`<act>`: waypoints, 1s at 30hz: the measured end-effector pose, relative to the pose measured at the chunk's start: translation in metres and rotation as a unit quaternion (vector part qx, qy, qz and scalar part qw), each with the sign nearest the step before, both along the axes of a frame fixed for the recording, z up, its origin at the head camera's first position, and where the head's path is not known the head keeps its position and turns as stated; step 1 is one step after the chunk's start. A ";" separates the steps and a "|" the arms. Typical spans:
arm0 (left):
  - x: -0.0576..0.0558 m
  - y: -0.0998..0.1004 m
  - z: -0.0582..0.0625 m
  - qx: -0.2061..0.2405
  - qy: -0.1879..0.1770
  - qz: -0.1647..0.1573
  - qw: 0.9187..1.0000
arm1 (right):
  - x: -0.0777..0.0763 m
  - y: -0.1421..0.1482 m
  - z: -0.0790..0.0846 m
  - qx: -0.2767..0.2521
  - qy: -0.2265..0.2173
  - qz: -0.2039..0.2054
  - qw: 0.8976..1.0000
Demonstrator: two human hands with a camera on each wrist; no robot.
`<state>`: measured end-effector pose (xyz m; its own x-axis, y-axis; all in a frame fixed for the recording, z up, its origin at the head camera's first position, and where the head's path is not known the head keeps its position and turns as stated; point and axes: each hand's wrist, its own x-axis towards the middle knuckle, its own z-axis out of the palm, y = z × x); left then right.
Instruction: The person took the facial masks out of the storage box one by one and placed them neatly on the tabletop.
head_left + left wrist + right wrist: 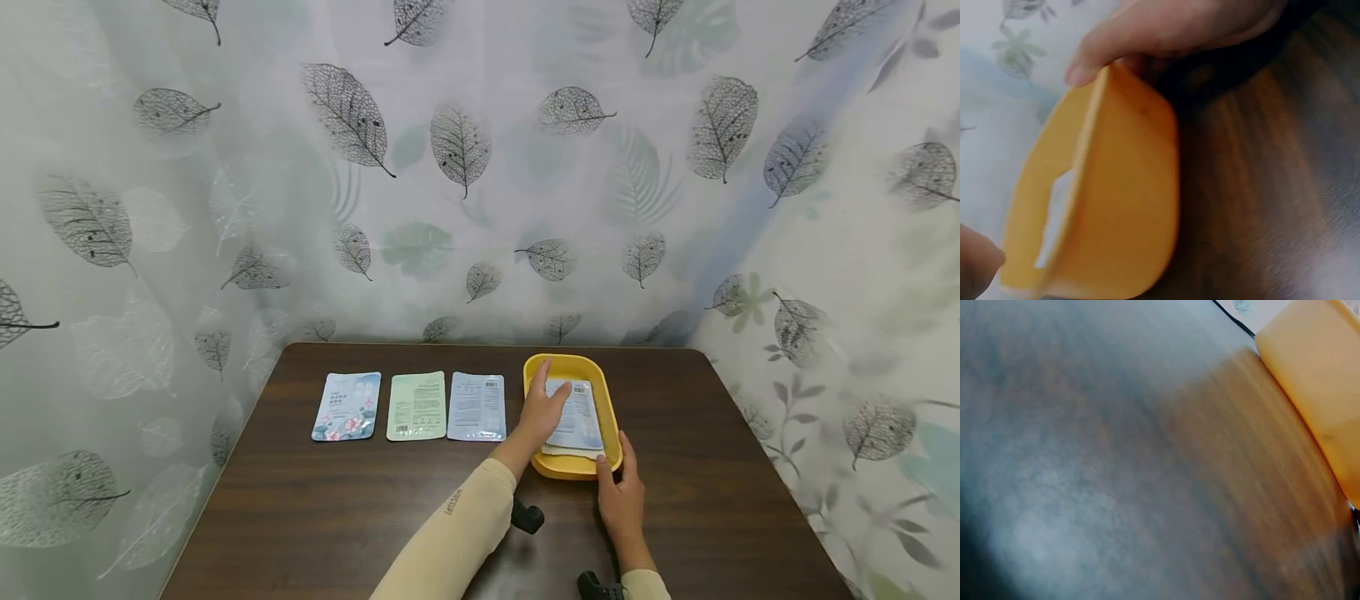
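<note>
A yellow plastic tray [567,475] stands right of the table's middle. In it lie several flat sachets, the top one a pale blue sachet [577,421] with printed text. My left hand [536,417] reaches over the tray's left rim, thumb and forefinger spread apart above the sachets; its other fingers are hidden. At the near right corner my right hand [622,500] grips the rim, thumb on top and fingers outside. In the left wrist view that right hand [1172,28] holds the tray's wall [1125,181]. The right wrist view catches only the tray's outer side [1319,381].
Left of the tray, three sachets lie in a row: a blue flowered sachet [347,407], a green sachet [417,406] and a pale blue text-side sachet [477,407]. A leaf-print curtain [480,225] hangs behind the dark wooden table [315,517]. Black wrist devices [527,517] sit by both wrists.
</note>
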<state>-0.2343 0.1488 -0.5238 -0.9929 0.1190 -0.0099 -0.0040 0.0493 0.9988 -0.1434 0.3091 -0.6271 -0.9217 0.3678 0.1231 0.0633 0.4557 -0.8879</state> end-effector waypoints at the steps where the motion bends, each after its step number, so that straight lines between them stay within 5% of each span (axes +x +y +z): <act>1: 0.000 0.003 -0.004 -0.005 -0.009 0.003 1.000 | 0.000 0.000 0.000 0.001 0.000 0.000 1.000; 6: 0.002 0.013 -0.018 -0.065 -0.033 0.031 0.997 | -0.001 -0.002 -0.002 0.006 -0.001 0.004 1.000; 16: 0.002 0.023 -0.025 -0.147 -0.097 0.012 0.984 | 0.002 -0.002 -0.002 0.007 0.012 -0.002 1.000; 30: 0.004 0.026 -0.029 -0.151 -0.048 0.003 0.987 | 0.002 0.002 -0.002 0.006 0.016 -0.003 1.000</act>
